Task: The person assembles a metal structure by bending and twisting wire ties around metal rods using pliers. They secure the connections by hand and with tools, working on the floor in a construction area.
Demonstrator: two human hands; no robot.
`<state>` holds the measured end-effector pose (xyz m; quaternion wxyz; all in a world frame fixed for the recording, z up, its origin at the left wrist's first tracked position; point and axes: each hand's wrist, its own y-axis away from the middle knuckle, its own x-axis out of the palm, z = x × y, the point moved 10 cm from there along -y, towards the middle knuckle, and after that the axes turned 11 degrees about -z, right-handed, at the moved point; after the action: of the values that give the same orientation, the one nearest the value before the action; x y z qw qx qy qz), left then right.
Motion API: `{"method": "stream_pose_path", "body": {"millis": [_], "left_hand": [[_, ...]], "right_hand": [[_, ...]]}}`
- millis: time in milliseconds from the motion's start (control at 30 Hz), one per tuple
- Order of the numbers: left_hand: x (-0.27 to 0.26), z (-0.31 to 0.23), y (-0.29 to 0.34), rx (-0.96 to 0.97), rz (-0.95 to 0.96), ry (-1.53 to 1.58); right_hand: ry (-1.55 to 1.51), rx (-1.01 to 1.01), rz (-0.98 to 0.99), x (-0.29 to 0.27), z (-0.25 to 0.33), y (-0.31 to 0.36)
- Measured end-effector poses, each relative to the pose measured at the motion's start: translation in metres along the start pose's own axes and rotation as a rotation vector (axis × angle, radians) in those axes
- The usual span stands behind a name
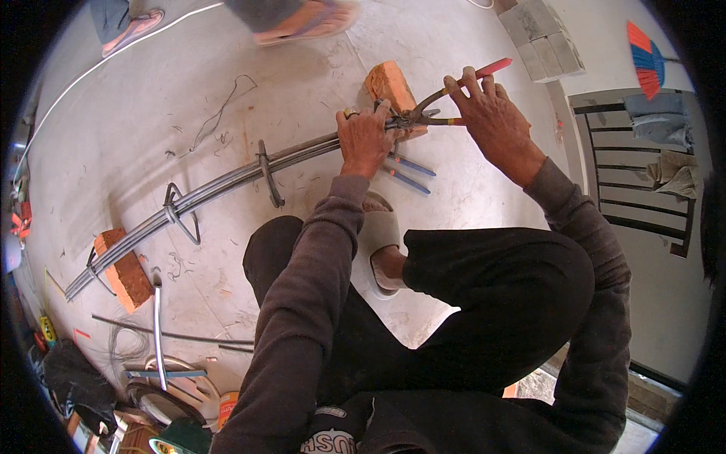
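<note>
A bundle of long steel bars (227,180) slants across the floor, with bent steel stirrups (268,178) around it at intervals. Under its far right end stands an orange brick (391,82); a second brick (130,278) props the left end. My left hand (364,141) is closed around the bars near the right end. My right hand (491,121) grips pincers (429,102) by their handles, which are spread apart. The jaws are at the bar ends, just right of my left fingers. What exactly they bite on is too small to tell.
Two blue-handled tools (411,164) lie below the right brick. Loose wire (219,113) is on the floor beyond the bars. Another person's foot (306,23) is at the top. Grey blocks (541,41) stand upper right; a metal tube (158,333) and wire coil lie lower left.
</note>
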<state>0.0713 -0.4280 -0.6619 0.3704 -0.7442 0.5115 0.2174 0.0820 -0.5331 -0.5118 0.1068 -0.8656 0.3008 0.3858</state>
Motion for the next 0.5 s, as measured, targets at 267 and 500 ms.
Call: {"method": "stream_pose_path", "body": {"millis": [267, 500], "left_hand": [[0.001, 0.002, -0.002, -0.035, 0.036, -0.025], [0.004, 0.002, -0.001, -0.004, 0.02, -0.017]], "right_hand": [[0.073, -0.052, 0.002, 0.0, 0.004, -0.005], [0.115, -0.091, -0.068, 0.004, 0.004, -0.011]]}}
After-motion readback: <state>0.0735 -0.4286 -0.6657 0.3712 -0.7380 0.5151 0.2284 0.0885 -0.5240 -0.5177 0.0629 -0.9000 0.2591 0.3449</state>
